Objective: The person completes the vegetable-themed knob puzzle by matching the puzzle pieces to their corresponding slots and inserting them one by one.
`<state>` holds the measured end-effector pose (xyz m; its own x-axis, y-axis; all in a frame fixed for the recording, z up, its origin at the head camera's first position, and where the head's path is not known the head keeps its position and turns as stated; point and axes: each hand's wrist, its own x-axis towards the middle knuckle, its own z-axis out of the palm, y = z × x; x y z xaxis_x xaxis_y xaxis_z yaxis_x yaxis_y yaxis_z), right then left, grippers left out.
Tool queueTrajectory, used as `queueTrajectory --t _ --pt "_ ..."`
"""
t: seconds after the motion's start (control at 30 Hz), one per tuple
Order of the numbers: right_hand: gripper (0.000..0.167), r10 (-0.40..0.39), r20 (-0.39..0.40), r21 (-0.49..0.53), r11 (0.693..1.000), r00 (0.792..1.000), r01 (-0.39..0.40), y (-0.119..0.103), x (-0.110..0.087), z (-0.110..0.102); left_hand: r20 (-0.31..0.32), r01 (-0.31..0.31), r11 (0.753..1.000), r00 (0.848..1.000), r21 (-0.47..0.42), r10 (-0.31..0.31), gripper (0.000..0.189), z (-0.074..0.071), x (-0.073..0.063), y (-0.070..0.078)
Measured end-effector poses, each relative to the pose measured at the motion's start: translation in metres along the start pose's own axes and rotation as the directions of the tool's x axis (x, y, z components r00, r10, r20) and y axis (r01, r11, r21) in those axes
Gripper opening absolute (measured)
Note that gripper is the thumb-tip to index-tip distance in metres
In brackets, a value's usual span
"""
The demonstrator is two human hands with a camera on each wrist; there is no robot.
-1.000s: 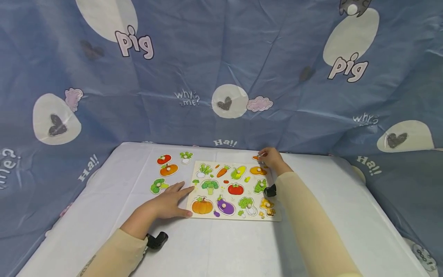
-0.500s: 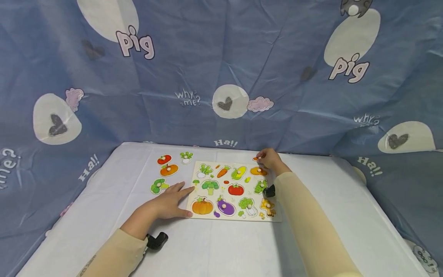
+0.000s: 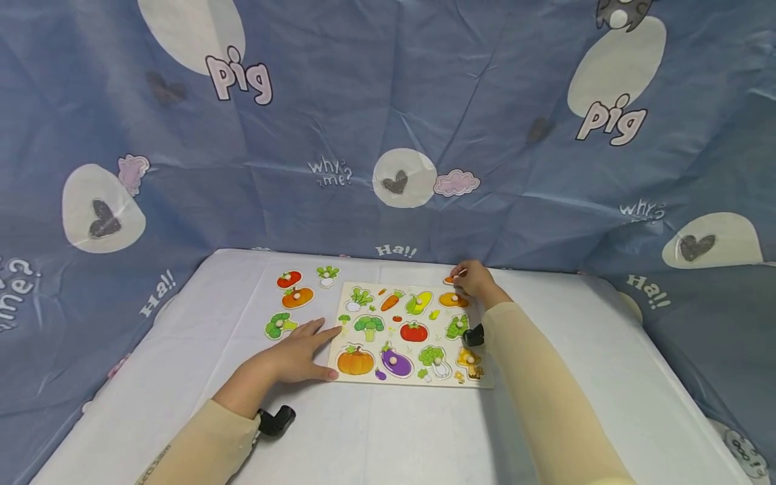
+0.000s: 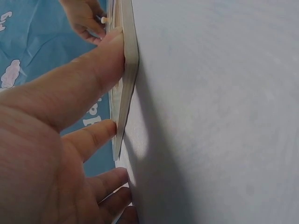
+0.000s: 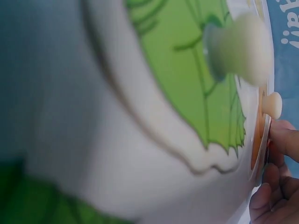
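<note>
At the board's far right corner, the right hand [image 3: 475,281] pinches a small orange piece [image 3: 449,279], light, stiff, best held by its peg, while the flat left hand [image 3: 295,356] steadies the puzzle board [image 3: 364,377].

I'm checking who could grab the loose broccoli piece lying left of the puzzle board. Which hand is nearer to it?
Left. The left hand lies just beside the broccoli piece, fingers against the puzzle board's left edge. The right hand is at the board's far right corner.

I seem to be looking at a makeshift recording booth. A cartoon-print blue bedsheet [image 3: 388,121] hangs as backdrop around a white-covered table [image 3: 394,431]. Beyond the sheet, I can't tell.
</note>
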<state>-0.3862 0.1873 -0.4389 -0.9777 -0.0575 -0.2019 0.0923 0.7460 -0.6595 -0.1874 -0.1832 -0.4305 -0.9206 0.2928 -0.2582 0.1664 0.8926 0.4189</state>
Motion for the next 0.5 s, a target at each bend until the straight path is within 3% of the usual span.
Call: queueTrajectory --t 0.5 --pt "0.014 -0.168 0.034 -0.024 0.985 0.985 0.169 -0.01 -0.015 -0.017 0.001 -0.004 1.0 1.0 0.006 0.004 0.094 -0.002 0.003 -0.002"
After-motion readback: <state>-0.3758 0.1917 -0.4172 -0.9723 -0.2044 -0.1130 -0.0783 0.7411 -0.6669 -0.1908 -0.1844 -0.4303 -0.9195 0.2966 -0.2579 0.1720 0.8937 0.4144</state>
